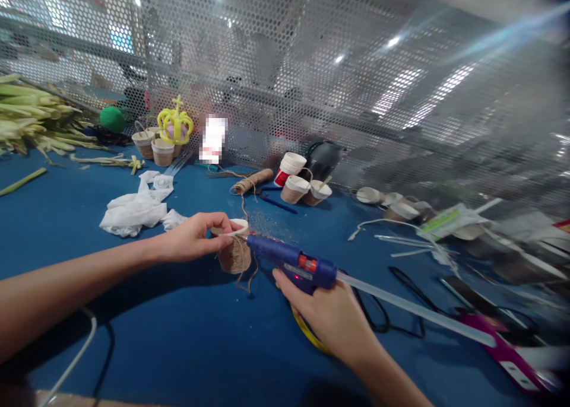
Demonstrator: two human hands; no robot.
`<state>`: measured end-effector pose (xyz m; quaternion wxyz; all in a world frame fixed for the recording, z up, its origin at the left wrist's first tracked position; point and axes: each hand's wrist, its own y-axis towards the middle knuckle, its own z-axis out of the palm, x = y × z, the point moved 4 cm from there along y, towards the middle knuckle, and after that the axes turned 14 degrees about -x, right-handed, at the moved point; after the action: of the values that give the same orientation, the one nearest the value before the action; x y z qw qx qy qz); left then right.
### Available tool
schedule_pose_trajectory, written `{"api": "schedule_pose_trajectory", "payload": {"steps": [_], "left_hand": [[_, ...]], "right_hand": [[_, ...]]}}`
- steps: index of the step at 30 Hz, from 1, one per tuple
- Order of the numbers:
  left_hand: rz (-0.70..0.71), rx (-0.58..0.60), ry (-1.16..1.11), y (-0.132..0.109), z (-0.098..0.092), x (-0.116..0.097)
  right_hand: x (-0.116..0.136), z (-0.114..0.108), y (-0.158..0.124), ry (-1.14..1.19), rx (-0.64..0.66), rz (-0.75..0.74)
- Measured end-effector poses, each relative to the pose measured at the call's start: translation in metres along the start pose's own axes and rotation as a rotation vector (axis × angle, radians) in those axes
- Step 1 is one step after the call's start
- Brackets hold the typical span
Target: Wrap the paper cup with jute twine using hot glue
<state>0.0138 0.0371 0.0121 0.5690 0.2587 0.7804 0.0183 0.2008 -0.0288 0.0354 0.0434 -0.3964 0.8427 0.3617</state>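
My left fingers (220, 241) pinch the rim of a twine-wrapped cup (234, 257); I can't tell whether a strand is caught between them. My right fingers (289, 288) are curled around the grip of a blue hot glue gun (276, 251), its nozzle just beside that rim, right of my left fingertips. A glue stick (414, 309) juts from its back, above my right wrist. Loose twine (255, 270) dangles below my left fingertips. Left of those, on the worktop (187, 336), lies crumpled white cloth (133, 211); beyond them, a twine spool (253, 181), then more wrapped cups (294, 189).
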Motion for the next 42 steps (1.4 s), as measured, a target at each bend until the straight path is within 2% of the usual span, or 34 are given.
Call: {"api": "schedule_pose_trajectory", "payload": {"steps": [4, 10, 17, 23, 30, 34, 42], "left_hand": [[0.019, -0.005, -0.023, 0.000, -0.001, 0.000], [-0.007, 0.008, -0.049, 0.000, -0.001, -0.001], [-0.024, 0.023, -0.059, -0.001, 0.000, -0.002], [-0.029, 0.010, -0.051, 0.000, 0.000, -0.001], [-0.034, -0.001, -0.030, 0.000, -0.001, 0.000], [-0.049, 0.002, -0.042, 0.000, -0.001, -0.001], [-0.031, -0.007, -0.026, 0.000, -0.001, 0.000]], "right_hand": [[-0.002, 0.001, -0.002, -0.019, 0.016, -0.026], [-0.011, 0.004, -0.005, 0.111, 0.041, 0.118], [-0.010, 0.003, -0.005, -0.015, -0.019, -0.111], [-0.008, 0.008, -0.011, -0.007, 0.034, -0.057], [-0.010, 0.005, -0.005, 0.043, 0.011, -0.054], [-0.013, 0.003, -0.004, 0.113, 0.004, 0.052], [-0.009, 0.012, -0.012, 0.027, 0.058, 0.022]]}}
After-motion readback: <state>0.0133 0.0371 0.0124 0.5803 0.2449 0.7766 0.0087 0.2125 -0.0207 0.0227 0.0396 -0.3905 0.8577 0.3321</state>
